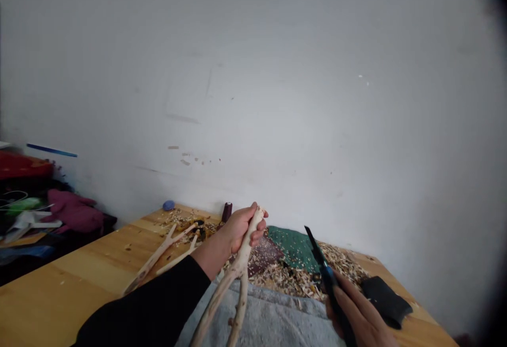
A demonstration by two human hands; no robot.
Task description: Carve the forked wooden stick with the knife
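Note:
My left hand [240, 228] grips the top of a pale peeled forked branch [233, 278], whose two arms run down toward my lap. At the bottom right, my right hand [356, 312] is closed around a folding knife [327, 275] with a dark blade and a black and blue handle, its tip pointing up and away. The knife is well to the right of the branch, not touching it. Two more pale forked sticks [158, 254] lie on the wooden table [67, 289], left of my left hand.
Wood shavings [285, 278] cover the table's far part, around a green cloth [293, 248]. A black pouch [386, 302] lies right of my right hand. A grey cloth [261, 320] covers my lap. A heap of clothes [73, 212] sits at the left, before a white wall [253, 72].

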